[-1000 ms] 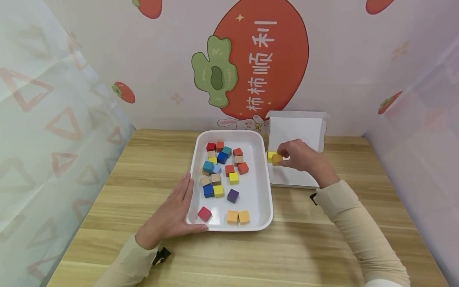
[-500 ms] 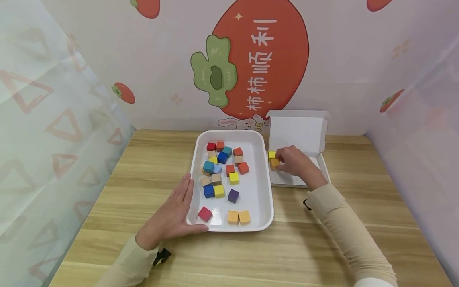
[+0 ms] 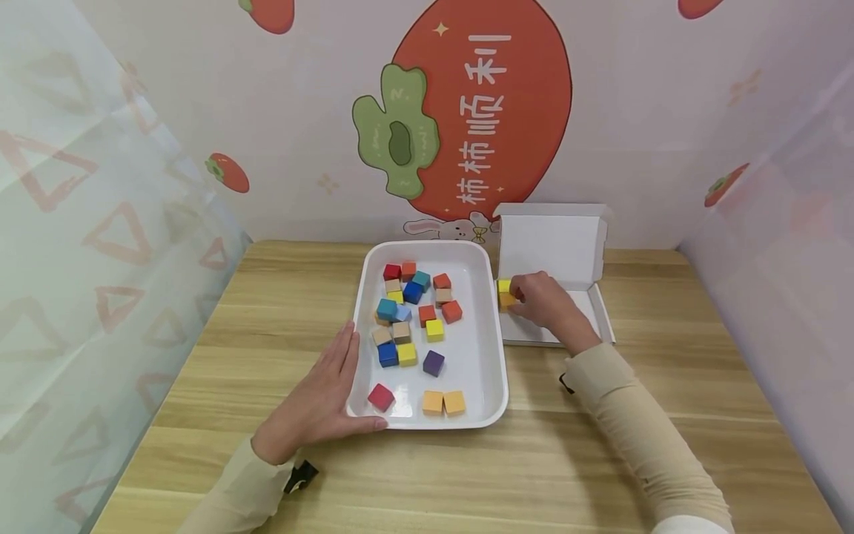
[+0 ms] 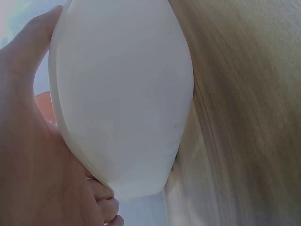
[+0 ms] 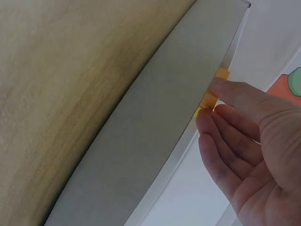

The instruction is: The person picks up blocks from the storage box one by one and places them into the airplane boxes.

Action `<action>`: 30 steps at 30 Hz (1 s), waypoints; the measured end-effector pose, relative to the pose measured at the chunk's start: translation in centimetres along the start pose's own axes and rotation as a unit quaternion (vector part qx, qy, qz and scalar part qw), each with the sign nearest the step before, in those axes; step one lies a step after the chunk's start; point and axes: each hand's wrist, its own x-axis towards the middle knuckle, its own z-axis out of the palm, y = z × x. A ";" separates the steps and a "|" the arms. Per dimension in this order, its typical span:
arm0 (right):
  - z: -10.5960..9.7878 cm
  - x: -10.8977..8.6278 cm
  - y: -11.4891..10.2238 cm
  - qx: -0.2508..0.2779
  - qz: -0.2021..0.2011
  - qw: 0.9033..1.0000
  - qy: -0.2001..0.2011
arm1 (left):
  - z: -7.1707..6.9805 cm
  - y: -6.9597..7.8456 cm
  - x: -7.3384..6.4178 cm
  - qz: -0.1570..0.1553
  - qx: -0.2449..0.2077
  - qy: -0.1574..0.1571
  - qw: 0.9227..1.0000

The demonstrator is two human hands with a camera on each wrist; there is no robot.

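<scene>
My right hand (image 3: 547,302) reaches into the open white cardboard box (image 3: 599,315) and pinches an orange cube (image 3: 507,301) between thumb and fingers. In the right wrist view the thumb lies on that orange cube (image 5: 209,98), behind the box's front wall (image 5: 141,117). A yellow cube (image 3: 503,285) sits just behind it, at the box's left side. My left hand (image 3: 319,393) rests on the near left corner of the white tray (image 3: 483,421), fingers straight along its left rim and thumb along the front rim. In the left wrist view the tray's outer wall (image 4: 122,94) hides the cubes.
Inside the tray are several coloured cubes, among them a purple cube (image 3: 434,363), a red cube (image 3: 381,397) and two light orange cubes (image 3: 443,403) near the front. The box's raised lid (image 3: 550,245) stands against the printed wall. Both containers sit on a wooden table (image 3: 427,482).
My right hand has moved left and lowered the orange cube into the box, in front of the yellow one. The left hand has stayed on the tray.
</scene>
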 end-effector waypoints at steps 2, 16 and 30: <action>0.1 0.1 -0.1 -0.005 0.001 1.000 0.004 | 0.1 0.0 0.0 -0.002 -0.001 0.000 1.000; -3.0 -1.5 -3.2 0.019 -0.047 0.998 0.026 | 0.1 -0.1 0.1 -0.003 -0.002 -0.002 1.000; -4.1 -3.9 -8.9 0.046 -0.148 0.985 -0.068 | 0.1 -0.1 0.0 -0.002 -0.006 -0.003 1.000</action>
